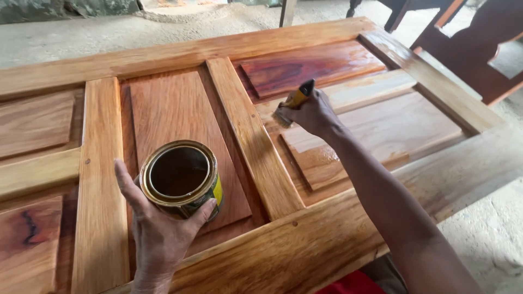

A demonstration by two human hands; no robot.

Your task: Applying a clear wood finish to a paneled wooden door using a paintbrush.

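Nearest, the left hand [158, 228] wraps its fingers [204, 209] around an open round can [181, 178], thumb on one side and the rest curling round the other. The can is held upright just above a reddish inset panel [180, 136] in the near left part of the wooden door [305, 245], which lies flat. The inside of the can looks dark; how full it is cannot be told.

Further out and to the right, the right hand [313, 115] is closed around the yellow handle of a paintbrush [291, 103]. The bristles point down and left and touch the edge of a paler panel [381, 136] beside the central upright rail [250, 136].

Beyond the brush, the far right panel [310, 68] gleams deep red and wet, and the panel under the brush has a glossy sheen too, while the left-hand panels look dull and dry.

By my judgement the step in hand is brushing finish along the moulded edge of the right panel. The next stroke seems to call for keeping the bristles loaded and following the grain, with the can kept level and close to the brush.

At the far right stands dark wooden furniture [479, 54] on a sandy floor [490, 234].
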